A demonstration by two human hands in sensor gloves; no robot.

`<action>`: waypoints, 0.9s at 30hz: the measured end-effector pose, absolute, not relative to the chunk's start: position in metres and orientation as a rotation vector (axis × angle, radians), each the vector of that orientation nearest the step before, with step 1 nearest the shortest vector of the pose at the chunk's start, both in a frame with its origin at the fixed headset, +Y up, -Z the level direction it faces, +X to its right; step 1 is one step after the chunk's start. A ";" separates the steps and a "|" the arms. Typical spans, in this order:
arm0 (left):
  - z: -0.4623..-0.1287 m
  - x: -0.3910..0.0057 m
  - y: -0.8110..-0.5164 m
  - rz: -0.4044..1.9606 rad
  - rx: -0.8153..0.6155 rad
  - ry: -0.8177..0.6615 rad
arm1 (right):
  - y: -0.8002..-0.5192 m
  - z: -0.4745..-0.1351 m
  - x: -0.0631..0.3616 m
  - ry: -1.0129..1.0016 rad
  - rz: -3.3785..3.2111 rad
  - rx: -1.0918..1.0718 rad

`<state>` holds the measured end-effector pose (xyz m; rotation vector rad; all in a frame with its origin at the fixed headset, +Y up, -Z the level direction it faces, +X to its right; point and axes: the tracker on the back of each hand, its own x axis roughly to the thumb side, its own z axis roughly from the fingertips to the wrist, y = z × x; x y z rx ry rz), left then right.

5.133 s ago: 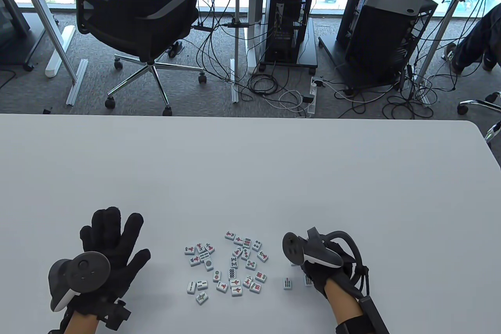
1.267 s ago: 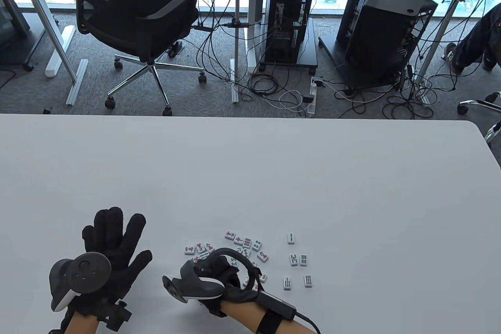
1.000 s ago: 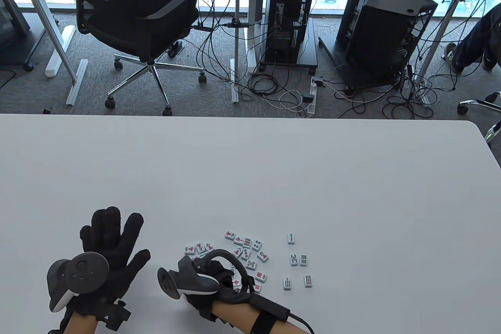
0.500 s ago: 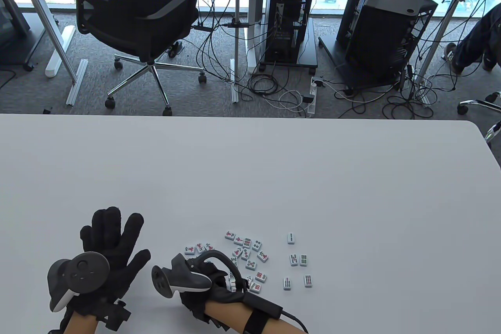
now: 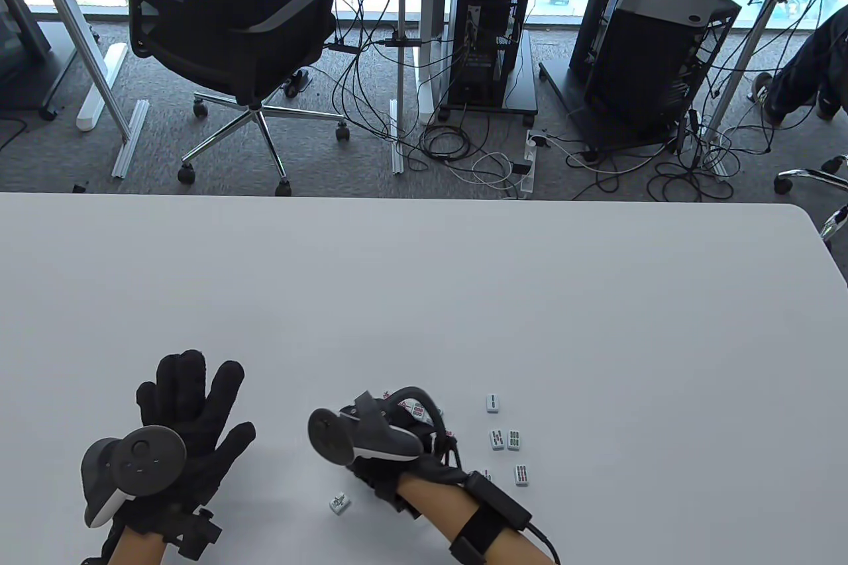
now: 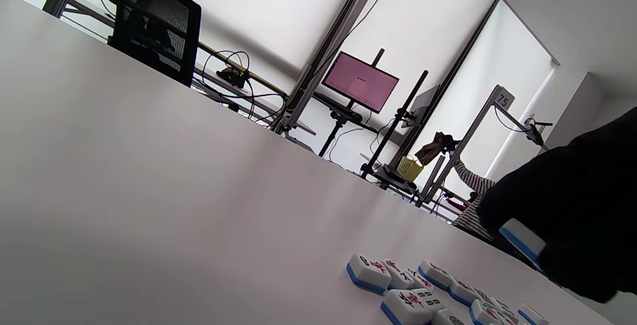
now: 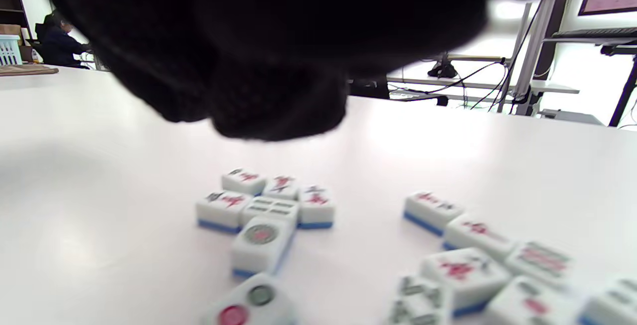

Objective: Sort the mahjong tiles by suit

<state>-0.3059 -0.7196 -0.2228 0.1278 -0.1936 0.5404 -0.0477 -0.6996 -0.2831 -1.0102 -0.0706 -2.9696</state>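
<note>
While the left hand (image 5: pixel 182 419) is lying flat, fingers released | right hand (image 5: pixel 391 452), now lifted off the pile (image 7: pixel 278 215), is carrying a tile (image 6: pixel 522 238) | another sort underway

Grey carpet floor (image 5: pixel 99 154) beyond the white desk (image 5: pixel 424 273). Black mesh office chair (image 5: pixel 232 28) upper left; 2 black computer towers (image 5: pixel 487 28) upper centre; tangled cables (image 5: pixel 464 154).

Two gloved hands (image 5: pixel 192 426); four separated tiles (image 5: pixel 507 438); one lone tile (image 5: pixel 340 503).
</note>
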 end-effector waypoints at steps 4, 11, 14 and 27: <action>-0.223 -0.306 -0.719 0.538 0.128 -0.194 | -0.681 -0.303 0.013 -0.053 -2.995 -0.969; -0.223 -0.305 -0.721 0.528 0.118 -0.193 | -0.702 -0.331 0.107 -0.085 -2.929 -0.634; -0.224 -0.305 -0.721 0.527 0.117 -0.191 | -0.723 -0.339 0.129 -0.167 -2.928 -0.538; -0.224 -0.305 -0.721 0.528 0.110 -0.183 | -0.765 -0.357 0.127 -0.366 -2.900 -0.446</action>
